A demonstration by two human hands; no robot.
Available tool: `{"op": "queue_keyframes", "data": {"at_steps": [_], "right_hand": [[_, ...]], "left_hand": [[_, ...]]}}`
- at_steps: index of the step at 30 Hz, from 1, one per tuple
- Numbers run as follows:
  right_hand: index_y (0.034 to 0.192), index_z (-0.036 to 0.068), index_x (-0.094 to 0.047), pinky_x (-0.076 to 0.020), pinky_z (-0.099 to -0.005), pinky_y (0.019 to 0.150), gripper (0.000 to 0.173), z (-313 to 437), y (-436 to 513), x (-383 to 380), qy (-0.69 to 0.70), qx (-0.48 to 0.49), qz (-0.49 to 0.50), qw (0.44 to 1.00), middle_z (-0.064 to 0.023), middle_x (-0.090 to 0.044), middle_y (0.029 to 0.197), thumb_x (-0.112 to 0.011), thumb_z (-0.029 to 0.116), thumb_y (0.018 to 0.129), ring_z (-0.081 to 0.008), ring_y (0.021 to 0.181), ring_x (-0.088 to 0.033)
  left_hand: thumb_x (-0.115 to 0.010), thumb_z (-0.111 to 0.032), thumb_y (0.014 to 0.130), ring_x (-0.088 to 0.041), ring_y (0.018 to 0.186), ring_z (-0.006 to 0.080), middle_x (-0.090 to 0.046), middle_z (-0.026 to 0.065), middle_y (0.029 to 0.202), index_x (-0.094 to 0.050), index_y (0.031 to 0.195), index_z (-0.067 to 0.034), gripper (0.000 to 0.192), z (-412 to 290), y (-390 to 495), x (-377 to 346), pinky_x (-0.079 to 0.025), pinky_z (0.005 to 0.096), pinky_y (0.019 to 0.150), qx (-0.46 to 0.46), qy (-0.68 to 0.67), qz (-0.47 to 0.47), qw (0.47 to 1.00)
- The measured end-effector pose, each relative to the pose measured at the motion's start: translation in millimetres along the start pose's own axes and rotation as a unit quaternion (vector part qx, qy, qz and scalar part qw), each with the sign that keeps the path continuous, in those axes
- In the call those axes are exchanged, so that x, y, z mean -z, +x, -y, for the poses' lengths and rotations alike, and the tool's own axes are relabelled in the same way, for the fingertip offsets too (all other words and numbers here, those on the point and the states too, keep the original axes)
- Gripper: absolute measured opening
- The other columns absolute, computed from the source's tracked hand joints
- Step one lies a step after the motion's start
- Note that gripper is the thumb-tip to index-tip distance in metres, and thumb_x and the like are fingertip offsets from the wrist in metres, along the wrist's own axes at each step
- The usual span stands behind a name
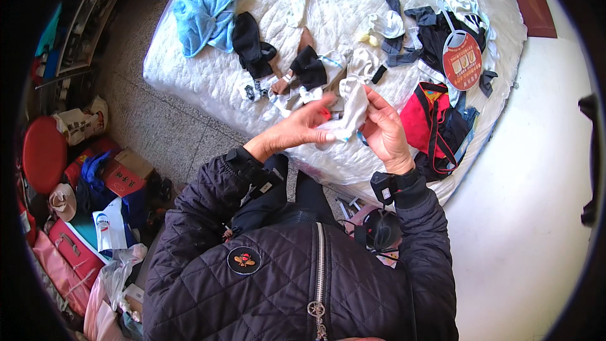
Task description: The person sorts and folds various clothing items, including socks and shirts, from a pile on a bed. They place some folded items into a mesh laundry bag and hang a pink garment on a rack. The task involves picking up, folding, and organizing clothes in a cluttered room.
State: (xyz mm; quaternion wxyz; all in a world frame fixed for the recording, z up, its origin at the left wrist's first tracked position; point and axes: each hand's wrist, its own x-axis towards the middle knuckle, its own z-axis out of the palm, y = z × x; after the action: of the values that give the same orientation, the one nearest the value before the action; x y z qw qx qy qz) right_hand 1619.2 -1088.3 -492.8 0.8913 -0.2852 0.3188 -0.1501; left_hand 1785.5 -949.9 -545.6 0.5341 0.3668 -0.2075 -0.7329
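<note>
A white sock [354,109] is held up over the near edge of the plastic-covered mattress [199,80]. My right hand [386,128] pinches its right side between thumb and fingers. At the sock's lower left end is my left hand [298,125], its thumb against the fabric and its fingers blurred; whether it grips is unclear. Just beyond my hands lie a black sock [308,67], a white sock with blue trim [335,64] and other small light pieces. Farther left are a larger black sock [251,45] and a light blue towel [206,21].
On the mattress's right side, a red and black bag [428,128] lies near a round orange-red card fan [463,60] and dark clothes [428,33]. A white surface [516,189] borders the right. Left, a red stool [45,154] and piled bags stand on the speckled floor [156,113].
</note>
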Motion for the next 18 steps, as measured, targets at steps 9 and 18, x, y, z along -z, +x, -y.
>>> {"op": "queue_keyframes", "data": {"at_steps": [9,18], "right_hand": [[0.118,0.003,-0.053,-0.0433,-0.0387,0.099,0.028,-21,25,24,0.115,-0.026,-0.058,0.991,-0.0122,-0.06,0.116,-0.05,0.003,0.09,-0.0227,0.109,-0.057],[0.119,-0.001,-0.053,-0.0453,-0.0341,0.085,0.042,-3,32,34,0.363,-0.056,0.044,0.929,-0.0156,-0.051,0.105,-0.062,-0.001,0.078,-0.0242,0.089,-0.051]], "left_hand": [[-0.051,-0.034,0.097,-0.053,0.06,0.0085,-0.061,0.0005,0.083,-0.063,0.106,0.0,0.037,14,-38,16,-0.043,0.0209,0.058,0.082,-0.125,0.056,0.987],[-0.059,-0.012,0.087,-0.061,0.087,0.0116,-0.067,0.0058,0.097,-0.061,0.112,0.004,0.03,11,-42,-4,-0.046,0.0246,0.081,0.086,-0.109,-0.017,0.99]]}}
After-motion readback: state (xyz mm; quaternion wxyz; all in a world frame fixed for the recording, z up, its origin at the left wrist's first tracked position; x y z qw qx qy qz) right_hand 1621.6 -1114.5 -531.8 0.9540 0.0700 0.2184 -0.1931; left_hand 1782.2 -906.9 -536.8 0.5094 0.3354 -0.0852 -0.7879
